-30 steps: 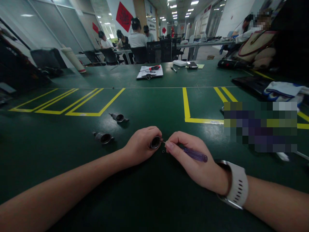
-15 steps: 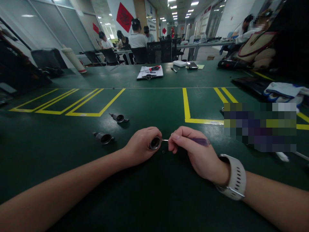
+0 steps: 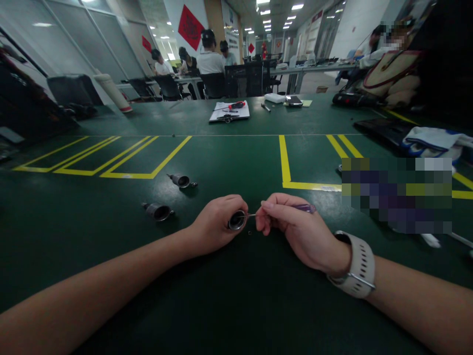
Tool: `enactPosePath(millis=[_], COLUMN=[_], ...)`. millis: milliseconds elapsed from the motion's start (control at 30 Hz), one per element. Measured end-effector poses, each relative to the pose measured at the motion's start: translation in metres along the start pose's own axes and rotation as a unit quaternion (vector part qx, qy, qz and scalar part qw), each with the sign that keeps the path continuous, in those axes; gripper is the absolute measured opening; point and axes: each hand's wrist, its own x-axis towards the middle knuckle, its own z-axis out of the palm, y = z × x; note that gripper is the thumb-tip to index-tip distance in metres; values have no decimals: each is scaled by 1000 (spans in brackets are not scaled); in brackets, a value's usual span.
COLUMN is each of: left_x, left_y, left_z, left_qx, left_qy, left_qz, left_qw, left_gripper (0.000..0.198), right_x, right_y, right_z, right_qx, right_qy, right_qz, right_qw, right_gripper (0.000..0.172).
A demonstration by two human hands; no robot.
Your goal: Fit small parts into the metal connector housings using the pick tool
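Observation:
My left hand is closed around a hollow, round-mouthed metal part, its open end turned toward me. My right hand grips a thin screwdriver with a see-through purple handle. The metal shaft points left, and its end lies over or inside the mouth of the part; how deep it goes I cannot tell. A tiny ring-like piece rests on the table just below the gap between my hands. To the left lie two similar cone-shaped metal parts, one farther back and one nearer.
Yellow tape marks boxes on the green table. Farther back are a clipboard with a red-black screwdriver, a pen and a phone. Gloves lie at the right, near a blurred-out patch. Several people sit beyond.
My right hand has shifted slightly and tilted the screwdriver. Its shaft end has moved from the rim of the metal part to across its mouth. My left hand stays nearly still.

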Motion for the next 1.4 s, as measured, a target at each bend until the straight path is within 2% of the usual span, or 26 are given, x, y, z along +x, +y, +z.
enactPosePath(millis=[67,167,267,333,433,567,667,767,867,933,1033,1200,1300,1400], left_x=[1,3,4,3,1,-1,0,2,3,2,0,-2,0,3], left_y=[-1,-1,0,1,2,1,-2,-3,-2,-1,0,0,-1,-2], left_z=[0,0,-1,-1,-1,-1,0,1,0,0,0,-1,-1,0], left_qx=[-2,4,16,23,23,17,12,17,26,29,27,16,15,20], left_qy=[7,7,-3,-10,-15,-4,2,0,-6,-11,-12,-7,8,15], left_qz=[-6,-16,-16,-16,-19,-13,-11,-14,-21,-24,-17,-10,-9,-13], left_qw=[1000,1000,1000,1000,999,1000,1000,1000,999,999,999,1000,1000,1000], left_gripper=[8,8,9,8,7,7,7,7,8,8,7,8,8,8], right_x=[-3,-8,-10,-8,-3,0,-2,-5,-6,-5,-2,-1,-2,-4], right_y=[-1,-3,-4,-3,-1,0,-1,-3,-4,-4,-2,1,0,-3], right_z=[1,4,6,5,2,0,1,4,5,5,2,-1,0,2], right_qx=[-47,-176,-237,-202,-80,15,-11,-121,-189,-163,-69,17,0,-99], right_qy=[4,19,22,12,-6,-6,9,18,22,14,0,-7,4,14], right_qz=[-40,-95,-104,-85,-34,15,-14,-61,-67,-53,-18,18,-4,-49], right_qw=[998,980,966,976,996,1000,1000,991,979,985,997,1000,1000,994], right_gripper=[18,19,20,20,18,18,18,18,18,18,18,17,18,18])
